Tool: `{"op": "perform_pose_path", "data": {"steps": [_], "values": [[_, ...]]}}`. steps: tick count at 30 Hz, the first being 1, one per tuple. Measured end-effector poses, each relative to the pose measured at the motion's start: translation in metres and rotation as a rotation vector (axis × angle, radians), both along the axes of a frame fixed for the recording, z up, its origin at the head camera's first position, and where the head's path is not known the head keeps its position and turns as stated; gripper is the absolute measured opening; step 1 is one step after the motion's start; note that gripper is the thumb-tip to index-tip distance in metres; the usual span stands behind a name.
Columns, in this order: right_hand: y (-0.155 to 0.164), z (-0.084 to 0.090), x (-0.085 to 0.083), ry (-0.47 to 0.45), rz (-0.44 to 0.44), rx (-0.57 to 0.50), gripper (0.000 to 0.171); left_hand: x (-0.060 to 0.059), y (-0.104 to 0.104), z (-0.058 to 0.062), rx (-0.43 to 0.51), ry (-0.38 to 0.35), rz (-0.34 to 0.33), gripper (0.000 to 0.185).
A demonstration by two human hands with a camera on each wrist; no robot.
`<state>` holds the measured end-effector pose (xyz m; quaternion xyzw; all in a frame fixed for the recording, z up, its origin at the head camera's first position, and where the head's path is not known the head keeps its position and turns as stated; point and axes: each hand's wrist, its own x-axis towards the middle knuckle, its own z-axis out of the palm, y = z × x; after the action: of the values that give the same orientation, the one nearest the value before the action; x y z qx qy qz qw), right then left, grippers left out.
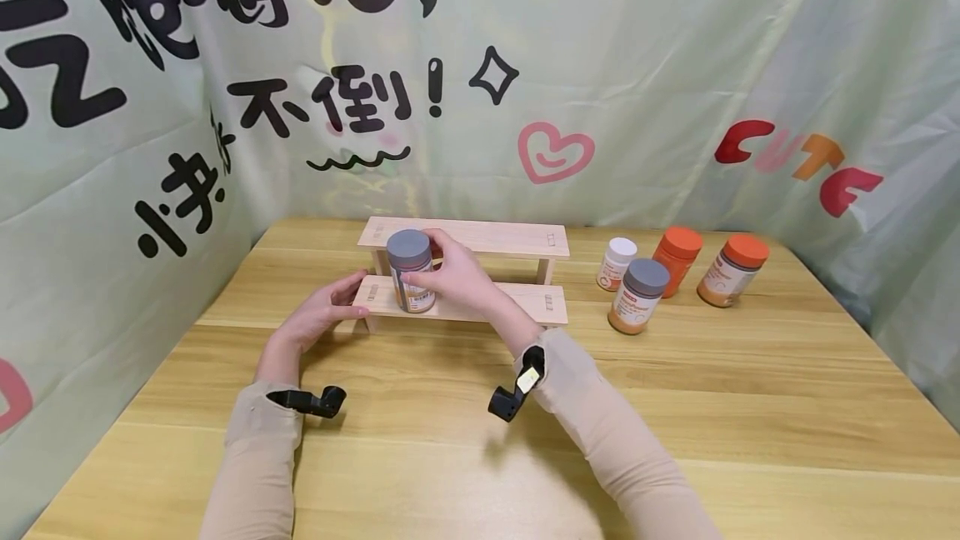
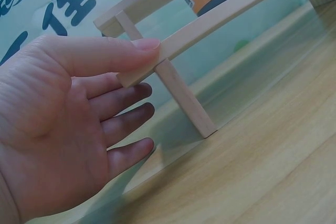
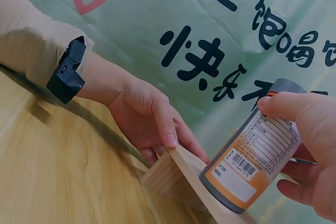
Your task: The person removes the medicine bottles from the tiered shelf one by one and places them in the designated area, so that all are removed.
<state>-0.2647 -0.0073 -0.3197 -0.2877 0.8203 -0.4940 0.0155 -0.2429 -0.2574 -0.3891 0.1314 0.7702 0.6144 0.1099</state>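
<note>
A two-step wooden rack point(image 1: 504, 300) stands near the back of the table. On its lower step is a supplement bottle point(image 1: 409, 277) with a grey lid and an orange-and-white label; in the right wrist view its barcode side shows. My right hand point(image 1: 467, 275) grips this bottle from the right, thumb in front and fingers round the back. At the lower step's left end, my left hand point(image 1: 321, 311) holds the board. The left wrist view has that thumb on top of the board's end point(image 2: 137, 72), the index finger beneath and the other fingers spread.
Right of the rack stand a small white bottle point(image 1: 617, 263), a grey-lidded bottle point(image 1: 637, 298), an orange bottle point(image 1: 677, 261) and an orange-lidded bottle point(image 1: 732, 272). A printed cloth point(image 1: 637, 65) hangs behind the wooden table point(image 1: 420, 440). Each wrist wears a black camera.
</note>
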Motion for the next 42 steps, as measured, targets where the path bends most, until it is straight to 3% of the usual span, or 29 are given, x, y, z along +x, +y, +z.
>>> {"op": "perform_pose_path", "data": {"steps": [9,24,42], "values": [[0.007,0.000,0.004,0.035,0.016,-0.003,0.059,0.000,0.000,-0.001,0.005,-0.003,0.000,0.079],[0.035,0.004,0.010,0.017,0.029,-0.032,0.061,0.000,-0.001,-0.002,-0.013,-0.004,0.008,0.080],[0.088,0.010,0.014,0.070,-0.066,-0.024,0.059,-0.002,-0.002,-0.003,-0.016,0.010,0.004,0.079]]}}
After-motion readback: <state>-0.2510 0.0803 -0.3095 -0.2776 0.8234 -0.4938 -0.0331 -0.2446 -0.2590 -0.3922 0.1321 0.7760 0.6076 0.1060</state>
